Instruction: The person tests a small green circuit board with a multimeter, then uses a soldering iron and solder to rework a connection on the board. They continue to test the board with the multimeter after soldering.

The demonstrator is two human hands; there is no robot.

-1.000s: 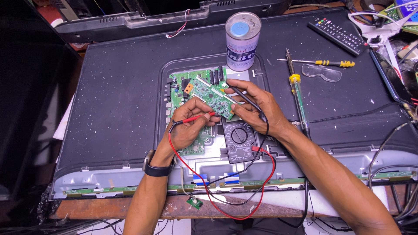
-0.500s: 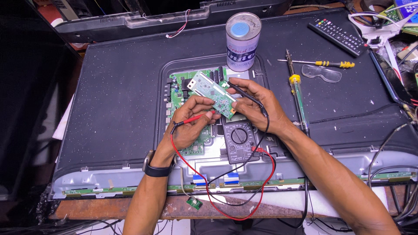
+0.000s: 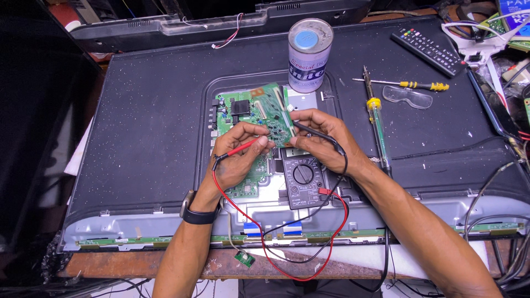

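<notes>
both grips closed — left hand (image 3: 238,157) on red probe (image 3: 243,148), right hand (image 3: 320,140) on black probe (image 3: 312,131).

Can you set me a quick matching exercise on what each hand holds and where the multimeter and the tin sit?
Things:
1. left hand
2. right hand
3. multimeter
4. tin can

Descriptions:
A. stands upright beyond the green circuit board
B. holds the red probe
C. lies flat just below the hands
D. holds the black probe

Pairs: 1-B, 2-D, 3-C, 4-A
</notes>
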